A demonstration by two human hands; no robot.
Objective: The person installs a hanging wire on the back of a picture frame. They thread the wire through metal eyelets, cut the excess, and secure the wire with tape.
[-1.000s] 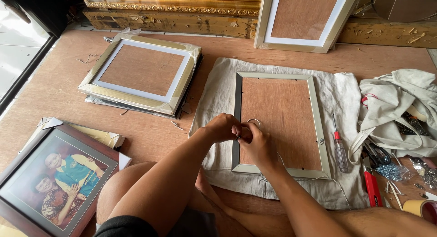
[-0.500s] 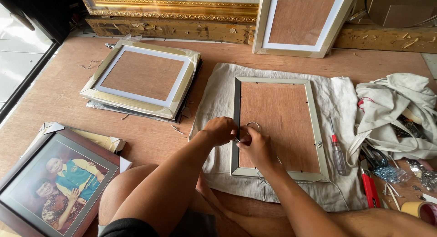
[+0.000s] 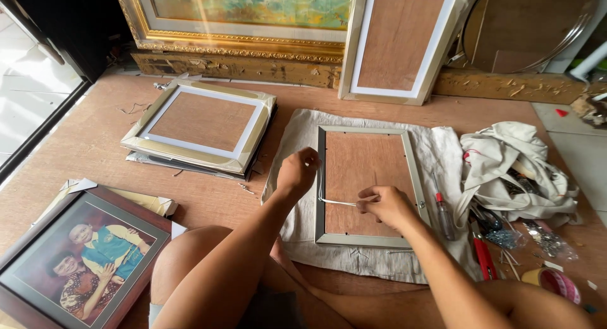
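Dark wood frames the family photograph (image 3: pixel 76 259) at far left on the floor (image 3: pixel 95 133). Next comes a stack of silver frames (image 3: pixel 199 123) lying face down. On a pale cloth (image 3: pixel 297 139) lies a silver frame (image 3: pixel 363 183), back up. The left hand (image 3: pixel 298 171) is raised over its left edge, pinching a thin white cord (image 3: pixel 329 199); the right hand (image 3: pixel 386 206) rests on the backing board, gripping the cord's other end. A red-handled screwdriver (image 3: pixel 442 209), a crumpled bag (image 3: pixel 512 171) and a tape roll (image 3: pixel 556 283) lie to the right.

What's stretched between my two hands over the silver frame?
In the head view, a thin pale wire runs from the left hand to the right hand, crossing the silver-edged picture frame's brown backing.
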